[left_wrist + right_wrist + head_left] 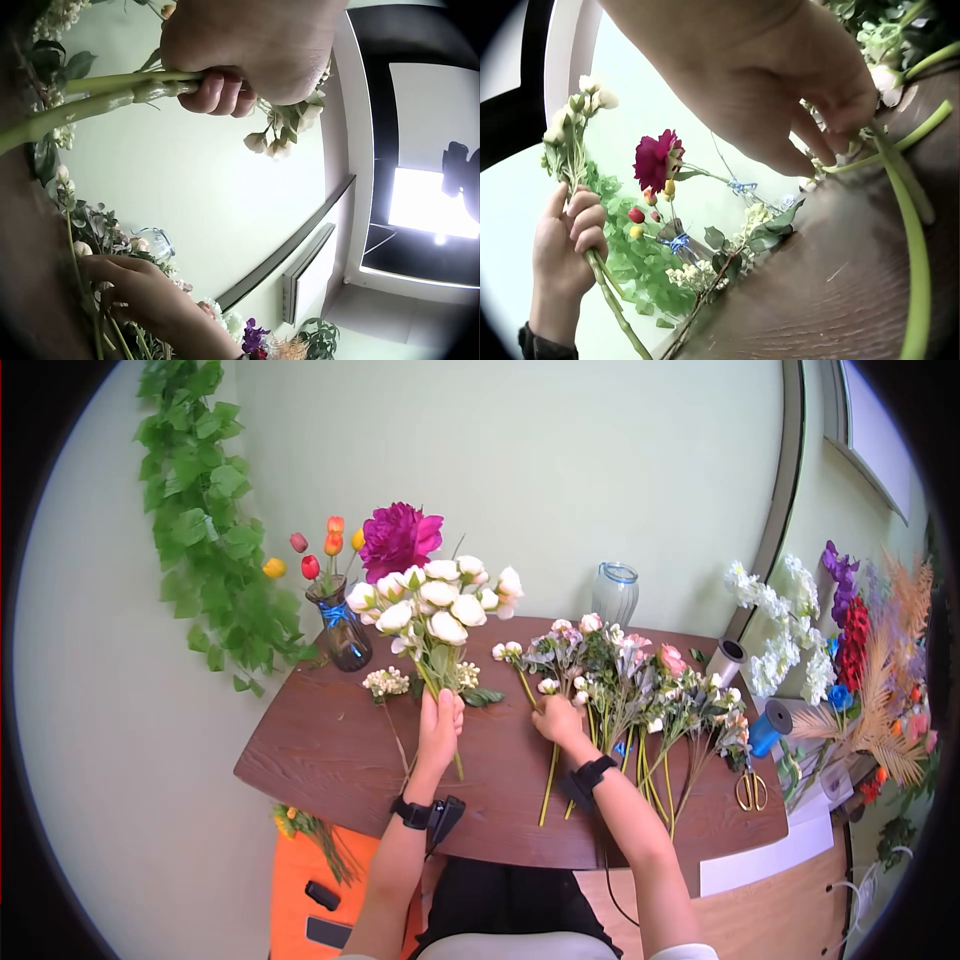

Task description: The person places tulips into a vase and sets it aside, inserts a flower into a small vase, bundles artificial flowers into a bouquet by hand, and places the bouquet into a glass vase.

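My left hand (440, 728) grips a bunch of white artificial flowers (440, 605) by the green stems, upright above the table. In the left wrist view its fingers (217, 94) are curled round the thick stems (97, 105). On the right, my right hand (562, 720) reaches down into the flowers lying on the table and pinches a green stem (911, 247), seen in the right wrist view. White buds (507, 651) lie just beyond that hand. Beside it are pink flowers (672, 659) with grey-green leaves, their stems pointing toward me.
On the brown table (330, 750), a dark vase (347, 635) holds tulips and a magenta bloom. A clear glass vase (615, 595) stands at the back. Cream berry sprigs (386, 682) lie left of centre. At right are scissors (751, 790), ribbon spools (770, 727) and more flowers.
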`<action>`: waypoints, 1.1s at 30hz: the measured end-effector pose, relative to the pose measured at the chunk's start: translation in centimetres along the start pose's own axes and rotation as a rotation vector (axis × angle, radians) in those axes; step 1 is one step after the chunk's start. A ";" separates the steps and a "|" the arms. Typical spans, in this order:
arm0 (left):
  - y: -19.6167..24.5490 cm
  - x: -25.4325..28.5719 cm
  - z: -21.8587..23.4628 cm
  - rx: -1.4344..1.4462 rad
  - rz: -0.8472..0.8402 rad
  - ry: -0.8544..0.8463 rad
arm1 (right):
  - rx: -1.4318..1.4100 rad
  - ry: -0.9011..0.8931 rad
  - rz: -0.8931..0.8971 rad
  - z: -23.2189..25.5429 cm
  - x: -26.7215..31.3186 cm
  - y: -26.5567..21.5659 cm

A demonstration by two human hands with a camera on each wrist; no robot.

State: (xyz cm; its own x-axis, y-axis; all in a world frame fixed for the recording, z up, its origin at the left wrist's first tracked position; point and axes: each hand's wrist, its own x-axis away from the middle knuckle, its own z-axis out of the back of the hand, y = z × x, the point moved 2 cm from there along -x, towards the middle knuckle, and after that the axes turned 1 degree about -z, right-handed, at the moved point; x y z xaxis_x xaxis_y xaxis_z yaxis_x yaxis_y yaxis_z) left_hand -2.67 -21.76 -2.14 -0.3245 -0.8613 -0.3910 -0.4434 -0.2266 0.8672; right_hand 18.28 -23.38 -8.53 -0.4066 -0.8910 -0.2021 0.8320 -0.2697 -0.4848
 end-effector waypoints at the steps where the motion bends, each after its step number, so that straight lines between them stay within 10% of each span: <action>1: -0.2 0.0 0.2 0.010 -0.013 -0.020 | -0.014 -0.058 -0.002 -0.3 -0.3 -0.2; 11: -0.7 0.3 0.5 -0.158 -0.169 -0.057 | 0.090 -0.094 -0.172 -0.9 -0.6 -0.7; 16: -1.0 1.0 0.8 -0.698 -0.427 0.042 | 0.161 -0.110 -0.071 -1.6 -0.6 -0.7; 17: -0.7 1.0 1.2 -0.907 -0.271 -0.045 | 0.161 -0.107 -0.066 -2.0 -0.7 -0.4; 18: 0.0 1.2 0.2 -0.907 -0.675 0.060 | 0.084 -0.021 -0.037 -2.4 -0.9 -0.1; 20: 0.3 1.6 -0.1 -0.868 -0.748 0.028 | 0.006 0.065 -0.005 -1.8 -0.8 -0.7; 28: 0.4 0.8 -0.2 -0.923 -0.795 0.084 | -0.424 0.304 0.155 1.8 1.7 -3.1; 33: 0.7 1.0 -0.5 -0.699 -0.469 0.005 | -0.660 0.263 0.204 4.4 3.8 -5.1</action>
State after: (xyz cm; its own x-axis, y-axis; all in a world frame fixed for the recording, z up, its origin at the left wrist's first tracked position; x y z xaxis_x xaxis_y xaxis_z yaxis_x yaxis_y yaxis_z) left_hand -2.89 -23.03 -1.79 -0.2308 -0.6095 -0.7584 0.0887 -0.7894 0.6074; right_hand 14.17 -27.01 -3.11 -0.4144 -0.7604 -0.5000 0.5346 0.2412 -0.8100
